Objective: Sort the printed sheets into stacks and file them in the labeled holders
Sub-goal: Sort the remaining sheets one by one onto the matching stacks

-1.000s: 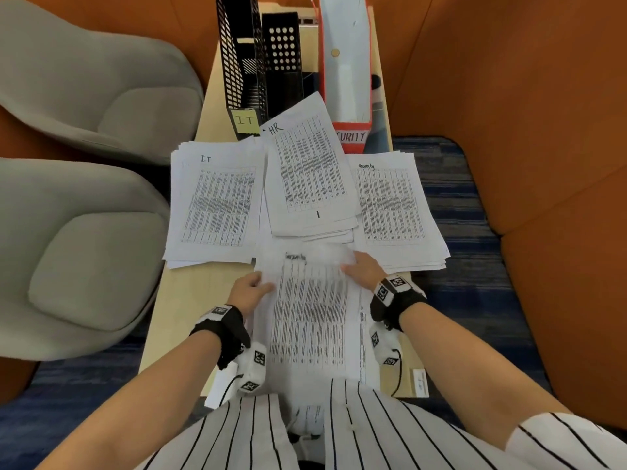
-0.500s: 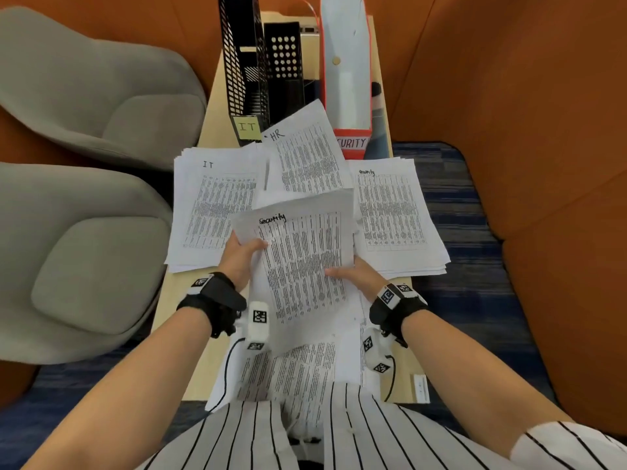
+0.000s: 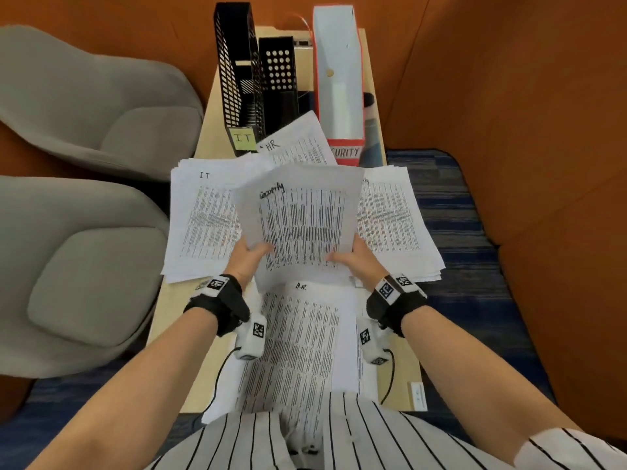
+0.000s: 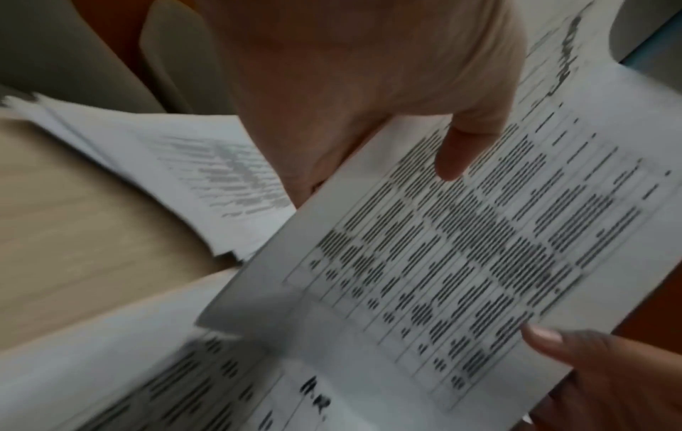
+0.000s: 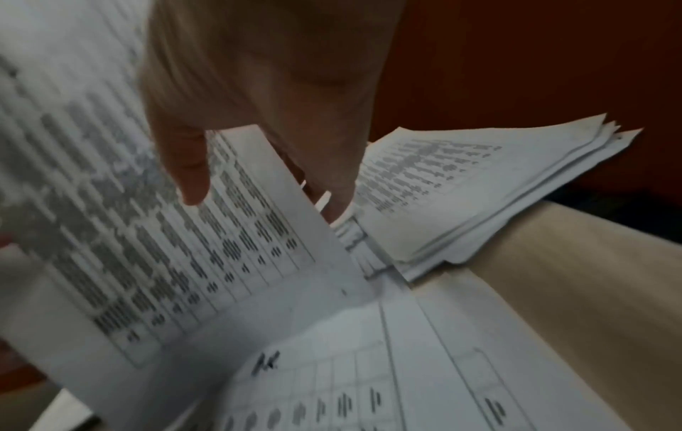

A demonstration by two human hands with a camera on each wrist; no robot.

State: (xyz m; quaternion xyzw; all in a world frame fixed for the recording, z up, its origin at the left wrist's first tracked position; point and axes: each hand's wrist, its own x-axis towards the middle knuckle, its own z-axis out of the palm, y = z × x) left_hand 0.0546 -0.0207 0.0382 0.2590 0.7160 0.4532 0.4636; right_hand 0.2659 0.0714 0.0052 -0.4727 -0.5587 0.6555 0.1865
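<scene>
Above the desk's point(image 3: 176, 307) near edge, bare wood flanking the unsorted pile point(image 3: 298, 351), left hand point(image 3: 249, 257) and right hand point(image 3: 354, 257) pinch the raised Security sheet's point(image 3: 302, 218) lower corners.

On the surface point(image 3: 176, 320) three stacks lie in a row: the IT stack point(image 3: 200, 218) at left, the HR stack point(image 3: 298, 140) in the middle and farther back, the security stack point(image 3: 397, 225) at right. Behind them stand the holders: the IT holder point(image 3: 237, 79) at left, a second holder point(image 3: 280, 72) just beside it, the security holder point(image 3: 341, 83) at right. Nearest the person lies the unsorted pile point(image 3: 298, 351), an HR sheet on top. Above it, before the middle stack, a lifted sheet point(image 3: 302, 222) hangs between the left hand point(image 3: 247, 259) and right hand point(image 3: 356, 259); it seems clear of the stacks. Two chairs point(image 3: 84, 259) stand left of the surface.
</scene>
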